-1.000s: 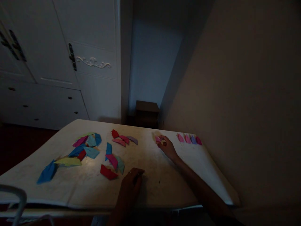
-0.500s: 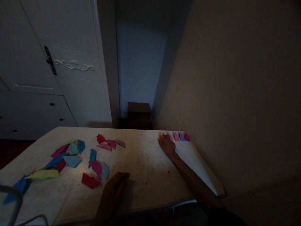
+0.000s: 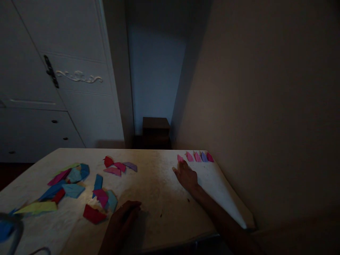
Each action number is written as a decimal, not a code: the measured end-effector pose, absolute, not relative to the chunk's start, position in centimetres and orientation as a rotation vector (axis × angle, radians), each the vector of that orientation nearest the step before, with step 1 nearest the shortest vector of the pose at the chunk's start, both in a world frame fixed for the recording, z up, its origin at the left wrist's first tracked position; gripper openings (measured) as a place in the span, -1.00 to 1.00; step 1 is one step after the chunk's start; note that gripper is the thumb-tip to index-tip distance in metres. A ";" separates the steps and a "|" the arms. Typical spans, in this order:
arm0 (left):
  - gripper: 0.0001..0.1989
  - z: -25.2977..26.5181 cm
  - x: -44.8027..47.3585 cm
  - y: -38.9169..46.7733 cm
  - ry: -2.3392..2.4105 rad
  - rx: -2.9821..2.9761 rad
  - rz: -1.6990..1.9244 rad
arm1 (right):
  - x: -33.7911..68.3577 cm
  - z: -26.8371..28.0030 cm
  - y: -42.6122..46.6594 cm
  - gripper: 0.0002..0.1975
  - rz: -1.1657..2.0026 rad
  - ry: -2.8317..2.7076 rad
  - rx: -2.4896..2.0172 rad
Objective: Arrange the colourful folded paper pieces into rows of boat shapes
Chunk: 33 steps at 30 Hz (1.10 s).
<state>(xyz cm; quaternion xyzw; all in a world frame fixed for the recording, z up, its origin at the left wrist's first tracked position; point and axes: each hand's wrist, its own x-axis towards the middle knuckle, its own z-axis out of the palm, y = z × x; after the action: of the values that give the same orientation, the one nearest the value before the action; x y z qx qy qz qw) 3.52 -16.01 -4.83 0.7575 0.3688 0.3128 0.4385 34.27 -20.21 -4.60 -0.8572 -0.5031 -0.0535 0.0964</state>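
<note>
At the far right of the table, my right hand reaches a small pink folded paper piece. A fingertip touches its near end, and the thumb is spread to the left. That piece is the leftmost of a row running along the far edge, with another pink piece, a purple piece and a magenta piece. My left hand rests near the front edge, fingers loosely bent with a gap to the thumb, nothing visible in it. Closest to it are a red folded piece and a light blue piece.
Several colourful folded pieces, among them a yellow one, lie overlapping on the left of the white table. A small group with a red piece sits farther back. A grey curved tube stands front left. A wall borders the right side.
My right hand has drawn back slightly, uncovering the leftmost pink piece, and its thumb has spread. The left hand stays near the front edge. The whole view has shifted a little.
</note>
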 end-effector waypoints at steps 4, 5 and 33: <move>-0.69 -4.4 3.6 -16.2 0.932 1.862 0.787 | 34.3 -4.2 -19.7 -0.38 -0.181 -1.478 -2.605; -0.70 -4.3 3.6 -16.3 0.936 1.855 0.795 | 34.3 -4.2 -19.6 -0.38 -0.193 -1.488 -2.627; -0.67 -4.3 3.4 -16.4 0.973 1.708 0.835 | 35.4 -4.1 -19.0 -0.51 -0.317 -1.395 -2.695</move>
<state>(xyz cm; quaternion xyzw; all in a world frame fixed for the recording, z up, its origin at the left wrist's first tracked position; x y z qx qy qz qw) 3.38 -16.42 -4.29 0.7007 0.3992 0.3427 0.4819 35.35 -18.99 -4.14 -0.8823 -0.4568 -0.1038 0.0453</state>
